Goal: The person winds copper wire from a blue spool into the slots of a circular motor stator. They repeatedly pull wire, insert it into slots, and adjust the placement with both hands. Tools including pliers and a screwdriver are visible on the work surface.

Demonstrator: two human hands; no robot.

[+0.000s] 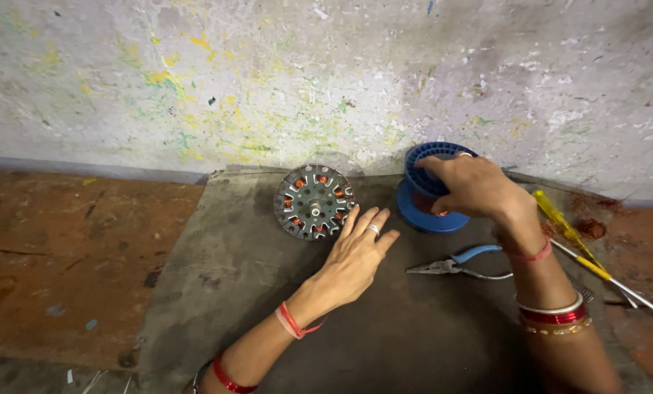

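the right hand [472, 188] grips the blue wire spool [430, 191] at the far right of the mat; the left hand [355, 252], fingers spread, rests empty beside the wound metal stator [314, 201]. winding looks underway; next, wire needs drawing leftward.

**Both hands forward, one flat, one curled**

The left hand [355, 252] lies palm down, fingers [363, 219] straight and slightly spread, forearm angled in from lower left. The right hand [472, 186] is curled, knuckles up, wrist bent, forearm rising from lower right.

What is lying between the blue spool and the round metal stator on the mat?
Only the left hand's fingertips lie between the blue spool and the stator; otherwise bare mat, head view.
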